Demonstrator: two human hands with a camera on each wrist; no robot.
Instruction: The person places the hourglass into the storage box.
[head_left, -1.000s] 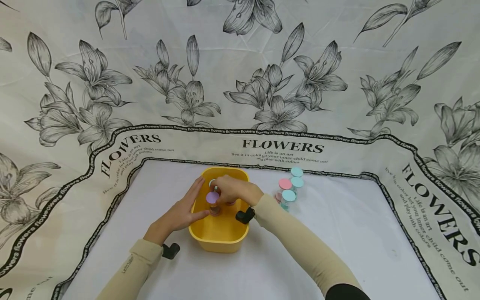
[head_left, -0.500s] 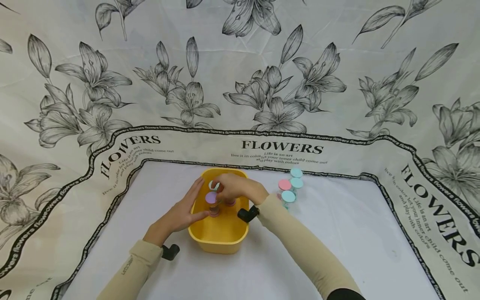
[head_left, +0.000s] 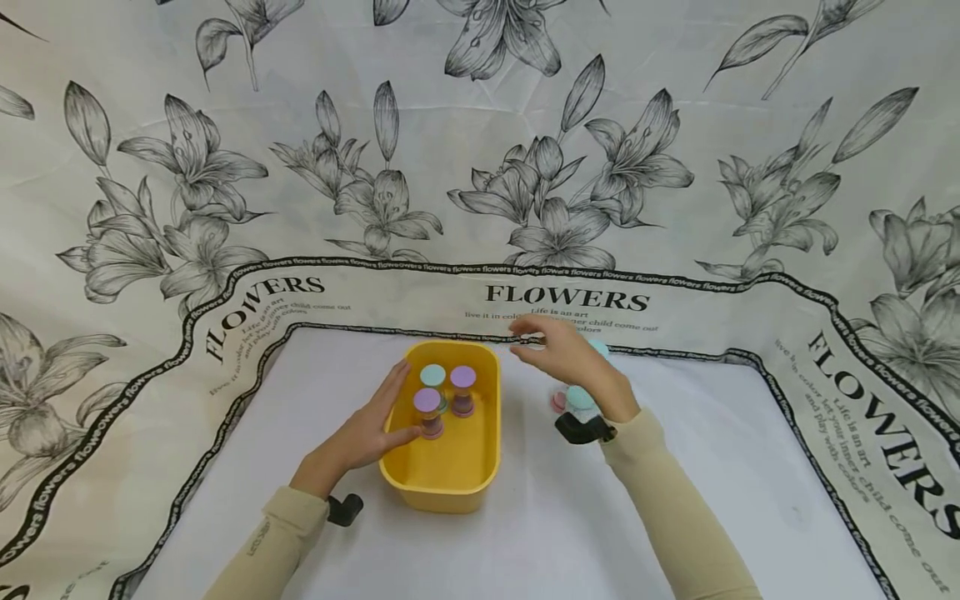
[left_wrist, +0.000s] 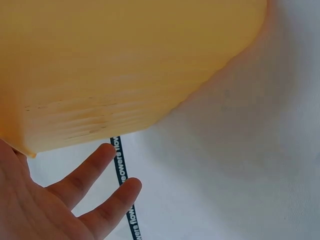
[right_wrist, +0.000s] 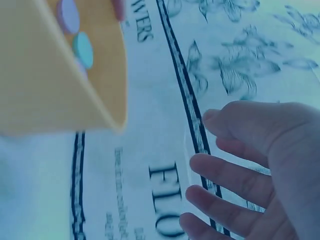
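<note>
Your left hand (head_left: pixel 362 432) spreads its fingers along the left rim of the yellow bin (head_left: pixel 444 468), just below centre frame; two purple-topped jars (head_left: pixel 428 405) and a teal-topped jar (head_left: pixel 432 377) stand inside. Your right hand (head_left: pixel 566 358) hovers right of centre, fingers loosely parted, half hiding more jars (head_left: pixel 580 396).

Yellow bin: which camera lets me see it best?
The head view: it shows most of the bin, inside and out, with part of its rim behind the left hand. The left wrist view shows only its outside, cropped; the right wrist view, one end with some of the inside.
</note>
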